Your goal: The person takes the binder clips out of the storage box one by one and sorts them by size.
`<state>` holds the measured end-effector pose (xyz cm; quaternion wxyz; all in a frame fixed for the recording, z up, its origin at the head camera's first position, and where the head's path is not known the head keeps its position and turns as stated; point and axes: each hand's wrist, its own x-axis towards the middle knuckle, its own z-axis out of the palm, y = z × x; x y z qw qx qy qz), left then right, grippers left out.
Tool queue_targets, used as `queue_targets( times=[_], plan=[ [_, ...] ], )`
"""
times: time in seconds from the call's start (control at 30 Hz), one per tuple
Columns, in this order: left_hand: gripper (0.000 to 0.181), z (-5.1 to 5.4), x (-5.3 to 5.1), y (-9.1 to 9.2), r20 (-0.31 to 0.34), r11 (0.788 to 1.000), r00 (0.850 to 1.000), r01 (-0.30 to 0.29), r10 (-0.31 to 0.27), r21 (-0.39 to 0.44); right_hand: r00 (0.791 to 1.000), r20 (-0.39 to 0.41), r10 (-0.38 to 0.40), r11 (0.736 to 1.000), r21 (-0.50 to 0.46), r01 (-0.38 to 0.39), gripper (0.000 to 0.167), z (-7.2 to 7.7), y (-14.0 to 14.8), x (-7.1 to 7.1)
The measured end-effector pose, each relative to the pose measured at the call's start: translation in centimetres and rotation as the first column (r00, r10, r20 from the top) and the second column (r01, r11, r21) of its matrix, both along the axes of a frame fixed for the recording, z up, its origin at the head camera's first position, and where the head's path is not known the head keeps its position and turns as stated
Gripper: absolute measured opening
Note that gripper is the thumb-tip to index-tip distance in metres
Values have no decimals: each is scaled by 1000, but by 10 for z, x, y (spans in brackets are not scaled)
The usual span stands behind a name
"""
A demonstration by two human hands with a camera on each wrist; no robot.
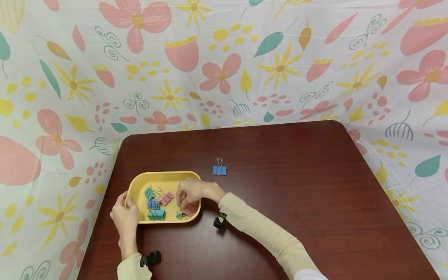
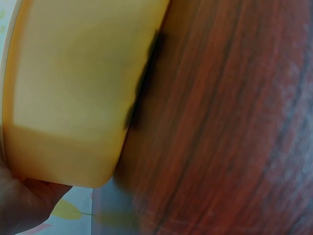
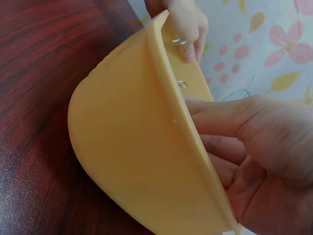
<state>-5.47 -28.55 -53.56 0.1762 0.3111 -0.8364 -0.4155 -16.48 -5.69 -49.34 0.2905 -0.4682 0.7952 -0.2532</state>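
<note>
Head view: the left hand (image 1: 125, 217) clasps the yellow tray (image 1: 157, 179) near the table's (image 1: 297, 167) left edge, long axis left to right. Inside its right end, the right hand (image 1: 190, 192) bends its fingers; hidden tips, grip untellable. Beyond, a blue clip (image 1: 219, 170) points its handles away; tabletop spreads widely rightward.

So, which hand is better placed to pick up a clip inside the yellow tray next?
Probably the right hand: it reaches down into the yellow tray, near clips at its right end. The left hand grips the tray's left rim, so could steady it.
</note>
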Motion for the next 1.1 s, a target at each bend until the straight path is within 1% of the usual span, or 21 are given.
queue_targets(
  times=[0.1,0.13,0.27,0.37,0.43,0.5,0.63,0.8,0.97,1.1],
  plan=[
    [35,0,0,0,3,1000,1000,0,0,-4,1000,22,-11,1000,-27,12,5,0,2,-2],
    [35,0,0,0,4,1000,1000,0,0,-6,1000,18,-11,999,-33,12,6,0,3,-4],
    [35,0,-1,0,10,1000,1000,-3,2,3,999,-31,-19,998,-57,17,12,3,6,-10],
    [35,1,-1,0,9,1000,1000,-2,2,11,997,-64,-30,995,-95,24,15,5,9,-14],
    [35,1,-2,0,8,1000,1000,-3,3,7,998,-55,-41,991,-127,34,16,6,12,-16],
    [35,1,-1,0,7,1000,1000,-2,2,2,998,-28,-54,985,-165,49,17,8,14,-18],
    [34,0,0,-1,6,1000,1000,-2,2,-9,993,33,-111,967,-228,115,16,11,20,-21],
    [34,0,1,0,6,1000,1000,-2,2,-2,982,73,-176,939,-288,190,12,18,29,-28],
    [34,1,1,0,1,1000,1000,-2,2,-7,971,44,-237,904,-356,237,10,26,42,-37],
    [34,0,1,0,-8,1000,1000,1,-1,-4,957,45,-286,874,-399,279,9,29,56,-44]
  ],
)
